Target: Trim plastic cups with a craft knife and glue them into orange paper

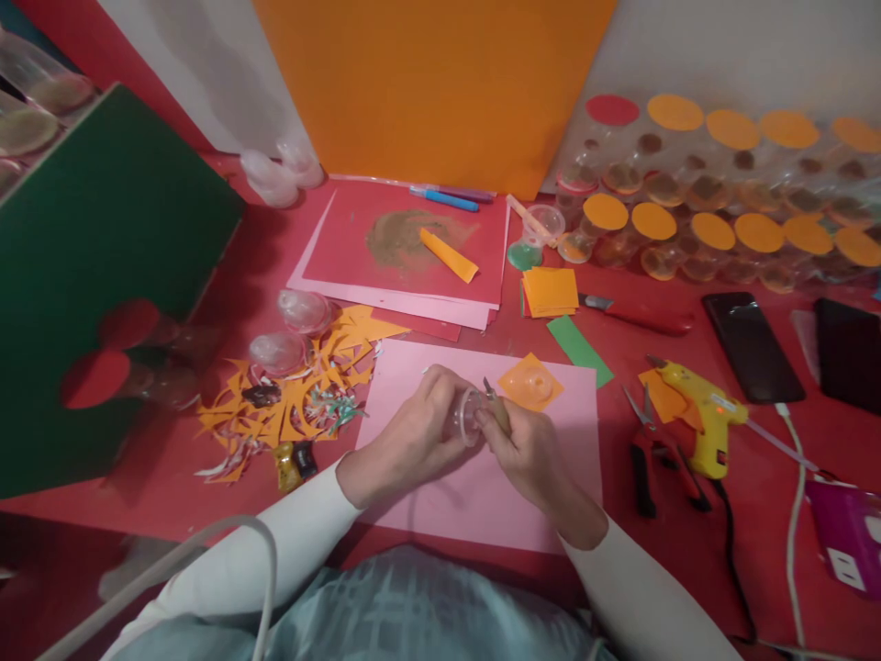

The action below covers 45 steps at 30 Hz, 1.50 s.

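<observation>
My left hand [437,418] is closed around a small clear plastic cup [471,418], its rim turned to the right, above a pink sheet [419,500]. My right hand [527,450] grips a small knife [501,415] with a dark pointed tip and a brownish handle. The knife is held at the cup's rim, its tip pointing up and away from me; whether it touches the plastic I cannot tell. Just beyond my right hand, another clear cup [529,378] lies on an orange paper square [551,393].
Paper scraps [285,399] and clear cups [279,352] lie left. A yellow glue gun [712,413], scissors [661,450], a red-handled knife [640,317] and a phone [752,344] lie right. Brown powder [392,239] covers red paper; capped sand-filled cup pairs [716,229] line the back right.
</observation>
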{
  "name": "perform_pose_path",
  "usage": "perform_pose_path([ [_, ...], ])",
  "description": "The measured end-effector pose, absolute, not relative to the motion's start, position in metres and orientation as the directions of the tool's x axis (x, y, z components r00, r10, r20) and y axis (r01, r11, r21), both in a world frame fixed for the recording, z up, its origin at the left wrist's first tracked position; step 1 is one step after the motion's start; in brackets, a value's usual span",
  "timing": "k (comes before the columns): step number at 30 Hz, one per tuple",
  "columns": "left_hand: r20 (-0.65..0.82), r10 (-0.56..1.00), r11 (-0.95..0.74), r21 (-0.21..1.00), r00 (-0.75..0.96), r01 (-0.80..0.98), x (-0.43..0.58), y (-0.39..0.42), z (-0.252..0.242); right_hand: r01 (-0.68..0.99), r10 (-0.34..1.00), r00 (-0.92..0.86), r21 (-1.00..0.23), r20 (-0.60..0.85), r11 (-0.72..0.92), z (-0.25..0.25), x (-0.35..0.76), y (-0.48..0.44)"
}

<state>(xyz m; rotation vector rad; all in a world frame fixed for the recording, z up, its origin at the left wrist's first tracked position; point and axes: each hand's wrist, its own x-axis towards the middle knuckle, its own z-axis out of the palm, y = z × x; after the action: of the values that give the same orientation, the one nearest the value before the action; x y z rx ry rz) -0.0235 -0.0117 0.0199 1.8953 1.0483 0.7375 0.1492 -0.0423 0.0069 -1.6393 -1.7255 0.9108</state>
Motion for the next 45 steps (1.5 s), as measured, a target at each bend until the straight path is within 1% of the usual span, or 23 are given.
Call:
perform_pose_path([
  [3,0.073,0.867,-0.274,0.896,0.492,0.35,-0.024,-0.012,0.022,0.594,0.995,-0.09,-0.804,-0.042,0.02,0.011,0.149,-0.042],
  [8,-0.116,0.822,-0.015,0.974,0.557,0.224,-0.028,-0.011,0.028,0.494,0.989,-0.125,-0.869,-0.084,-0.011,0.02,0.15,-0.043],
  [14,-0.24,0.719,0.184,0.971,0.652,0.155,-0.035,-0.005,0.038,0.334,0.974,-0.168,-0.938,-0.154,-0.09,0.02,0.15,-0.048],
  [19,-0.257,0.645,0.33,0.943,0.72,0.041,-0.038,-0.002,0.034,0.171,0.956,-0.22,-0.972,-0.194,-0.158,0.02,0.149,-0.051],
  [24,-0.209,0.638,0.39,0.918,0.742,-0.077,-0.037,-0.003,0.028,0.036,0.936,-0.249,-0.968,-0.249,-0.248,0.019,0.148,-0.052],
  [27,-0.236,0.67,0.352,0.936,0.704,-0.021,-0.036,-0.004,0.031,0.055,0.929,-0.2,-0.95,-0.312,-0.308,0.017,0.148,-0.051],
  [30,-0.219,0.77,0.201,0.975,0.599,0.097,-0.033,-0.006,0.032,0.132,0.955,-0.117,-0.958,-0.271,-0.255,0.016,0.148,-0.049],
  [33,-0.098,0.857,0.004,0.983,0.505,0.184,-0.029,-0.011,0.026,0.263,0.981,-0.061,-0.951,-0.181,-0.159,0.015,0.148,-0.047],
  [35,-0.011,0.881,-0.109,0.968,0.473,0.225,-0.027,-0.013,0.02,0.355,0.989,-0.047,-0.928,-0.143,-0.117,0.014,0.148,-0.047],
  [37,0.046,0.887,-0.182,0.949,0.46,0.256,-0.025,-0.015,0.015,0.396,0.991,-0.045,-0.913,-0.127,-0.099,0.013,0.148,-0.048],
  [40,0.042,0.886,-0.187,0.943,0.462,0.274,-0.023,-0.016,0.013,0.41,0.992,-0.065,-0.909,-0.111,-0.075,0.015,0.149,-0.05],
  [42,0.007,0.879,-0.145,0.957,0.478,0.251,-0.023,-0.015,0.014,0.428,0.994,-0.073,-0.903,-0.082,-0.043,0.016,0.15,-0.051],
  [45,-0.062,0.842,-0.036,0.985,0.535,0.171,-0.024,-0.013,0.017,0.452,0.996,-0.077,-0.892,-0.049,-0.009,0.018,0.151,-0.051],
])
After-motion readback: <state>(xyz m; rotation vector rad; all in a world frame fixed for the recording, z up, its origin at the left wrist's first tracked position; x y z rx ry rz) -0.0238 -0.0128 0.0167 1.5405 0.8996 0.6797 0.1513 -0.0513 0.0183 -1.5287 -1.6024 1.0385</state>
